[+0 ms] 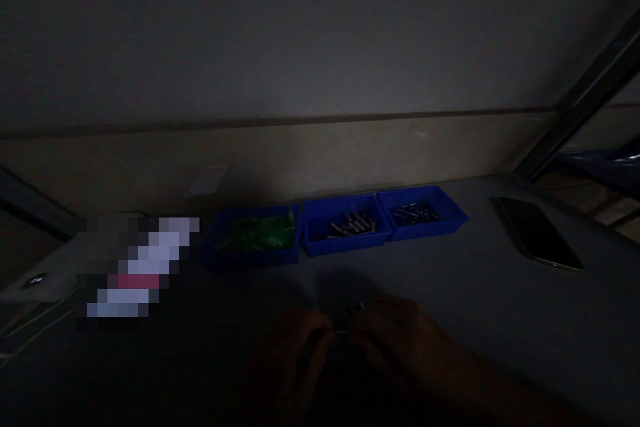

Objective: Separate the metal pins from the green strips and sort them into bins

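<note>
The scene is very dark. My left hand (295,353) and my right hand (400,340) meet low in the middle of the grey table (475,320). Their fingers curl together around a small dark part (345,323) that I cannot make out. Beyond them stand three blue bins in a row. The left bin (253,237) holds green pieces. The middle bin (345,223) holds several short metal pins. The right bin (423,213) holds thin dark metal parts.
A dark phone (537,233) lies flat at the right of the table. A blurred white and pink object (135,267) sits at the left. A pale wall rises behind the bins. A dark slanted frame bar (585,100) stands at the far right.
</note>
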`<state>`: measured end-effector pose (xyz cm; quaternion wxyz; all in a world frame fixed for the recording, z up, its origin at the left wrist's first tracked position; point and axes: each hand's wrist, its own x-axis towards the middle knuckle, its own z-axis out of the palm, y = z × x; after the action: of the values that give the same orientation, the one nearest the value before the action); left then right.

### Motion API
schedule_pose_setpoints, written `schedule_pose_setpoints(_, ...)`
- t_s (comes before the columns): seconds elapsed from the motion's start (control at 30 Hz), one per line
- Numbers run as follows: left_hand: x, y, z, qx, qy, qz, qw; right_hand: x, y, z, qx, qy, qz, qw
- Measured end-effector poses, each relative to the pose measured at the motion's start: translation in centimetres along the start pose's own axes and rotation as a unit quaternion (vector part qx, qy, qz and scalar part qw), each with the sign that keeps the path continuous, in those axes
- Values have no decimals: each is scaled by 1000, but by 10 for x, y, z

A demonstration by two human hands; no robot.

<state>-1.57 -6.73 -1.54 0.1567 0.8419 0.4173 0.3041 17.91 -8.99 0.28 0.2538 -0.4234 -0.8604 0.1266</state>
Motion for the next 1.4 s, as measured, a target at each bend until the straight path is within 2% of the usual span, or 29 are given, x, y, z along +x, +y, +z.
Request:
schedule_pose_setpoints(0.2, -1, 0, 1, -5, -9, 4, 1000, 1, 1, 0, 0, -30, -1, 1000)
schedule_pose_setpoints(0.37, -2, 1, 2, -1, 12, -12, 1000, 0, 1, 1, 15, -7, 25, 1000)
schedule_pose_setpoints(0.53, -2, 4, 0, -14, 4, -5, 1000, 0, -1, -1, -4, 19, -18, 1000)
schedule_pose_setpoints(0.63, -2, 3, 1, -21, 14, 4, 1000, -1, -1, 0, -33, 60, -17, 998)
schedule_pose_setpoints(0.8, 0, 3, 1, -27, 21, 6, 999, -1, 0, 2, -27, 58, -34, 997)
schedule_pose_setpoints(0.97, 1, 5, 1, -32, 41, 4, 999, -2, 0, 5, -22, 101, -24, 994)
schedule_pose_setpoints(1.2, -1, -1, 3, -37, 30, -14, 999, 0, -1, 0, -40, 26, -40, 998)
schedule_pose_setpoints(1.4, 2, 4, 2, -36, 51, -11, 998, -1, -3, 1, -60, 40, -14, 997)
